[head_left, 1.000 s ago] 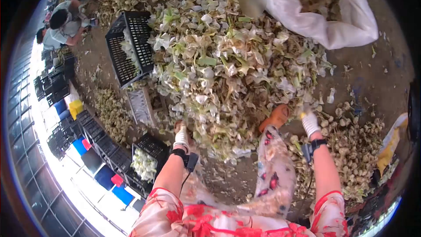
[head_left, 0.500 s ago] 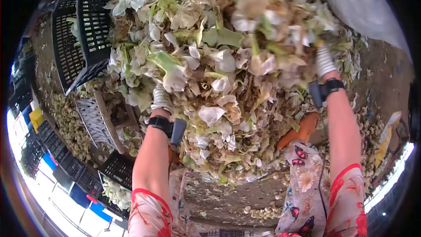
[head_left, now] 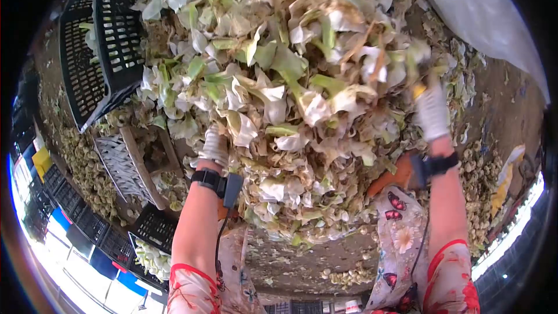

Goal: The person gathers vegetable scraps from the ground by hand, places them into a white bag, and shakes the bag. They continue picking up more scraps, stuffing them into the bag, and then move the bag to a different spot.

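A large heap of whitish and green garlic husks and leaves fills the middle of the view. At its left side is my left hand, in a white glove, with its fingers hidden among the husks. My right hand, gloved in white with a yellow patch near the fingertips, is at the heap's right edge. Motion blurs its fingers, and what they may hold cannot be made out. Both wrists wear black bands with a small box.
Black crates stand upper left and lower left, beside a low woven stool. A white sack lies upper right. Garlic bulbs are piled at the right and more at the left. My orange shoe touches the heap.
Since a second ago the view has come closer over the heap and both hands have reached forward to it. In the last half second my right hand moved slightly down; loose husks have shifted.
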Demonstrator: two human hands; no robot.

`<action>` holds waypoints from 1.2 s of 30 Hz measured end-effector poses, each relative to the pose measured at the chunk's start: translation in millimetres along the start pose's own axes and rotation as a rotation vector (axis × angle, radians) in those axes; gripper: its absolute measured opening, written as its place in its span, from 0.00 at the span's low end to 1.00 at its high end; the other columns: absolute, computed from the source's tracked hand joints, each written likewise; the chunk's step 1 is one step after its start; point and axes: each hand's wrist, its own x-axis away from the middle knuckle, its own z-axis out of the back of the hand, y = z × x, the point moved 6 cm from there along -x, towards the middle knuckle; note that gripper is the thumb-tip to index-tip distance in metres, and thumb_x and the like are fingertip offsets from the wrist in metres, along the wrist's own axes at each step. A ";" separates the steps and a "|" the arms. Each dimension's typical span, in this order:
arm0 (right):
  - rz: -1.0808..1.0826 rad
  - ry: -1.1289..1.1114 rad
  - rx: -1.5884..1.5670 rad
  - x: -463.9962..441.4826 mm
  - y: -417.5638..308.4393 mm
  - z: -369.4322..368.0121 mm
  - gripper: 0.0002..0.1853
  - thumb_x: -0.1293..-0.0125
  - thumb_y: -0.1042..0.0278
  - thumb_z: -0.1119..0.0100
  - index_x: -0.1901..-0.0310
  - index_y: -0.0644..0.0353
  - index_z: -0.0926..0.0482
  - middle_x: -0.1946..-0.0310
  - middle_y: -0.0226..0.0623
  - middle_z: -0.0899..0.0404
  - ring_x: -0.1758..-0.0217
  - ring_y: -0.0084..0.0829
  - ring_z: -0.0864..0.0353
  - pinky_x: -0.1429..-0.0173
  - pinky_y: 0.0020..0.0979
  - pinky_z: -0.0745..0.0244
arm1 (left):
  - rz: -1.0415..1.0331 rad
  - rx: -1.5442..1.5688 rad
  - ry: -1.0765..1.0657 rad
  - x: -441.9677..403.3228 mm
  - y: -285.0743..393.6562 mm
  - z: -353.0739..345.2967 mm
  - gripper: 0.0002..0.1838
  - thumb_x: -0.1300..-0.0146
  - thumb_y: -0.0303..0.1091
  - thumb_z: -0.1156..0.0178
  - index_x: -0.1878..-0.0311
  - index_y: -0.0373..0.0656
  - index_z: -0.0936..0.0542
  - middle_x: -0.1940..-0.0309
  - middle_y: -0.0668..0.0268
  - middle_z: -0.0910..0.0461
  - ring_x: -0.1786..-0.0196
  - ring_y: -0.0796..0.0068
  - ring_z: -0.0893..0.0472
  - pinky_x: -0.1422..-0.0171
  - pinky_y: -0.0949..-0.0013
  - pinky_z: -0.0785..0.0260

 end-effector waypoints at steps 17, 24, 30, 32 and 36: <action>-0.103 0.009 -1.630 20.4 -140.2 7.2 0.38 0.48 0.64 0.38 0.38 0.62 0.46 0.48 0.38 0.30 0.52 0.24 0.29 0.50 0.23 0.31 | 0.038 0.573 -0.586 70.0 38.5 -68.7 0.15 0.37 0.40 0.57 0.51 0.45 0.31 0.55 0.64 0.28 0.51 0.71 0.29 0.48 0.67 0.35; -0.139 0.063 -1.908 85.2 -227.1 -17.2 0.35 0.45 0.70 0.43 0.37 0.61 0.48 0.44 0.42 0.35 0.47 0.27 0.32 0.43 0.27 0.34 | 0.087 0.273 -0.610 152.7 110.3 -18.8 0.23 0.39 0.50 0.53 0.46 0.46 0.33 0.51 0.65 0.29 0.52 0.70 0.29 0.49 0.69 0.34; -0.531 0.049 -2.237 168.0 -286.8 -190.9 0.22 0.40 0.66 0.49 0.46 0.62 0.38 0.51 0.38 0.30 0.49 0.28 0.31 0.47 0.30 0.33 | 0.102 -0.336 0.197 128.0 108.8 0.4 0.13 0.38 0.31 0.54 0.51 0.37 0.31 0.63 0.62 0.26 0.61 0.70 0.25 0.60 0.69 0.28; -0.691 -0.113 -2.203 202.1 -283.3 -244.0 0.20 0.41 0.60 0.47 0.48 0.58 0.35 0.53 0.34 0.29 0.50 0.27 0.31 0.49 0.30 0.32 | 0.153 -0.622 0.143 94.6 64.4 -0.1 0.15 0.39 0.32 0.54 0.50 0.37 0.31 0.62 0.61 0.26 0.60 0.70 0.25 0.59 0.70 0.29; -1.344 0.248 -1.961 302.6 -214.2 -224.7 0.14 0.41 0.55 0.49 0.60 0.55 0.28 0.65 0.30 0.28 0.63 0.27 0.29 0.58 0.29 0.30 | 0.125 -1.275 0.029 62.2 17.2 1.9 0.17 0.40 0.33 0.53 0.48 0.37 0.33 0.58 0.60 0.27 0.58 0.70 0.25 0.58 0.71 0.30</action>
